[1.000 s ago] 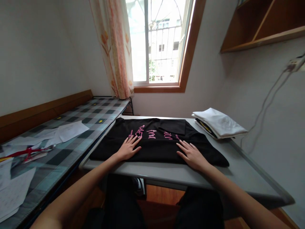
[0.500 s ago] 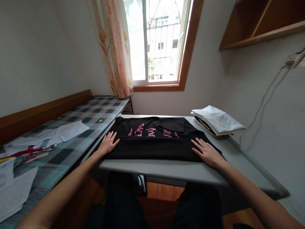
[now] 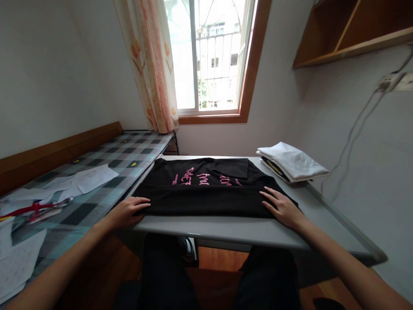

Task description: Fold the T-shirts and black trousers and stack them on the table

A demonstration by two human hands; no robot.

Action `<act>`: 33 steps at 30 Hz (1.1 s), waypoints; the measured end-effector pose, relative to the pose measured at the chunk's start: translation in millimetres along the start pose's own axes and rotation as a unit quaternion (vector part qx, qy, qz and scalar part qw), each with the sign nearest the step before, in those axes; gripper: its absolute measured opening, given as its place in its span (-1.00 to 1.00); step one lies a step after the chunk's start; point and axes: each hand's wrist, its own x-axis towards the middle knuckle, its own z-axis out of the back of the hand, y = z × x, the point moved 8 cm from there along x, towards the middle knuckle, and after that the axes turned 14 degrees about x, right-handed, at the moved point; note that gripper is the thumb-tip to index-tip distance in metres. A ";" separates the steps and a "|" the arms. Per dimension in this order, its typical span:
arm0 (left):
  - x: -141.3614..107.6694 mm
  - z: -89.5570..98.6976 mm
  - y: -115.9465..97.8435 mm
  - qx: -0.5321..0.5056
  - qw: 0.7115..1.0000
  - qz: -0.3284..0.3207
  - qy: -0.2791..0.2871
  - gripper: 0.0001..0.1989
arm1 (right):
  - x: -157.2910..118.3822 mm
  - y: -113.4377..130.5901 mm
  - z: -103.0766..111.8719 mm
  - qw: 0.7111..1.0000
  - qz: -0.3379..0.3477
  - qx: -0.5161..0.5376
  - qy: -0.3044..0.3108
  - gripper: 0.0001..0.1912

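Note:
A black T-shirt with pink lettering lies across the table, its near part folded over in a long flat strip. At the strip's near left corner is my left hand, its fingers stretched over the cloth; its thumb is not clearly visible. On the right end of the strip rests my right hand, fingers spread and lying on the fabric. A sleeve is folded in over the shirt's far right part.
Folded clothes, white on top, are stacked at the table's far right. The pale table stands beside a bed with a checked cover, where papers and a red-strapped item lie. A wooden shelf hangs at upper right.
My left hand has slid towards me and to the left, from the top of the shirt to its near left corner. My right hand stays at the right end.

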 end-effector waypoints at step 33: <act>-16.2 -20.6 40.8 0.022 0.997 0.074 0.022 -0.43 | -16.8 11.6 17.4 0.996 0.086 -0.035 -0.017 -0.51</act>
